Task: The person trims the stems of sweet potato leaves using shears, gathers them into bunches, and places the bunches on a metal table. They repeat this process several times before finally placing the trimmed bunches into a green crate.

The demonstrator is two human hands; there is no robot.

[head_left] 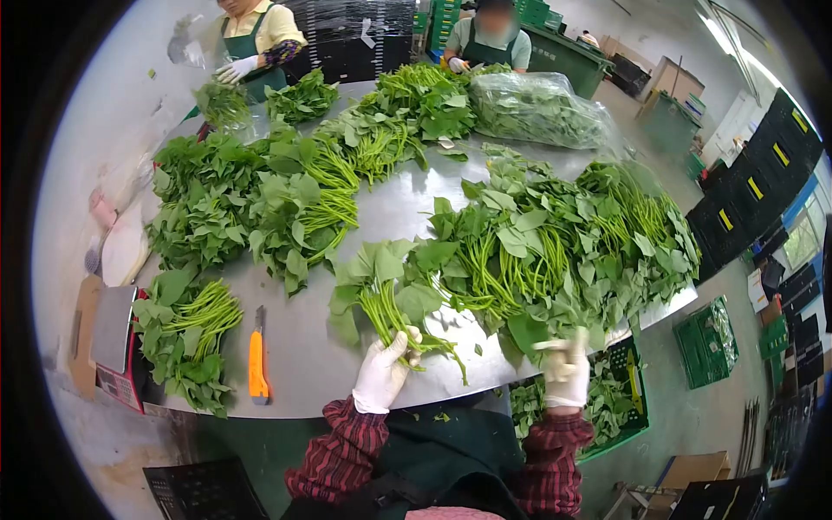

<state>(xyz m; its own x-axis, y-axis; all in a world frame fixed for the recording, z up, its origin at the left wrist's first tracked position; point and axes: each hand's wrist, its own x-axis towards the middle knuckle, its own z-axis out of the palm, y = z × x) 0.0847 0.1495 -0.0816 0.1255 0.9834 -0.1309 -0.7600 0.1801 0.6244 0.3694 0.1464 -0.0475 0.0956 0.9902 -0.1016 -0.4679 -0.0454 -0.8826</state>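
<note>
My left hand (384, 374), in a white glove, is closed round the stems of a small bunch of leafy greens (378, 299) at the table's front edge. To the right, my right hand (567, 371), gloved too, is raised beside the large pile of greens (529, 247); its fingers are partly spread and nothing shows between them. An orange utility knife (258, 360) lies on the metal table (394, 204), left of my left hand. A separate bunch (195, 329) rests on a scale (121, 377) at the left.
Two co-workers (260, 43) (490, 43) stand across the table. A plastic-wrapped bundle (542, 108) lies at the back. Below the right front edge is a green crate (637, 390) of leaves. Another crate (706, 342) stands on the floor. More greens (208, 199) cover the left side.
</note>
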